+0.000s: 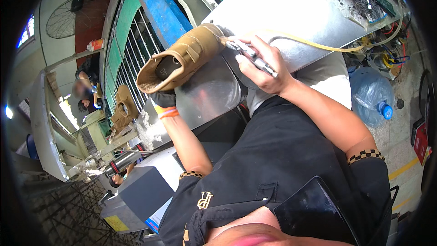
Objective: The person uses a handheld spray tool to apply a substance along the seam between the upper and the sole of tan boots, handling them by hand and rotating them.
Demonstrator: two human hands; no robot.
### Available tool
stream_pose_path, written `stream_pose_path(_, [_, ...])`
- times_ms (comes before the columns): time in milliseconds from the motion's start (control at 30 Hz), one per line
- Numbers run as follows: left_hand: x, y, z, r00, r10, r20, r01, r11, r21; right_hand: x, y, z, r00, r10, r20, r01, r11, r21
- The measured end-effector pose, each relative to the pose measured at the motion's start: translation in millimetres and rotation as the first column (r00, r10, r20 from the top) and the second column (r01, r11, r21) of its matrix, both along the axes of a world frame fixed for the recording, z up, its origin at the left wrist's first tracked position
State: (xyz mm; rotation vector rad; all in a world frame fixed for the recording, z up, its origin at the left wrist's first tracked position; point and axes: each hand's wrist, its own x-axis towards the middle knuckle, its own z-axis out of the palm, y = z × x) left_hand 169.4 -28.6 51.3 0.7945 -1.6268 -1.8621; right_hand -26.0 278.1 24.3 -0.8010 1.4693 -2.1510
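A tan ankle-high shoe (pixel 191 57) with a strap is held tilted over the metal worktop, its opening facing me and its toe pointing away to the right. My left hand (pixel 165 100), in a black glove with an orange cuff, grips it by the heel; the fingers are mostly hidden beneath. In my bare right hand (pixel 268 66) is a slim silver metal tool (pixel 265 67), pinched between thumb and fingers. Its bristle-like tip (pixel 222 40) meets the shoe's toe end. A yellowish hose (pixel 314 43) runs close behind that hand.
More tan shoes (pixel 124 107) stand at the left beside a barred rack (pixel 136 32). Dark residue and tools (pixel 362 0) lie on the worktop's (pixel 282 7) far right corner. A large blue water bottle (pixel 372 98) is on the floor at right. Another person (pixel 86 86) is at far left.
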Motion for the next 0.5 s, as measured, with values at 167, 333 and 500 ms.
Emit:
stream_pose_path(167, [56.9,39.1,-3.7,0.974,0.219,0.062,-0.226,0.893,0.39,3.1,-20.0,1.0,0.996,-0.073,-0.044,0.074,0.997,0.008])
stream_pose_path(333, [80.5,96.8,10.9,0.862,0.232,0.45,-0.337,0.926,0.17,9.8,-16.1,-3.0,0.999,0.032,0.036,-0.034,0.998,0.054])
stream_pose_path(500, [81.5,132.2,29.3,0.806,0.068,0.588,-0.237,0.947,0.216,12.5,-7.5,-2.6,0.997,0.069,0.019,-0.07,0.993,0.1])
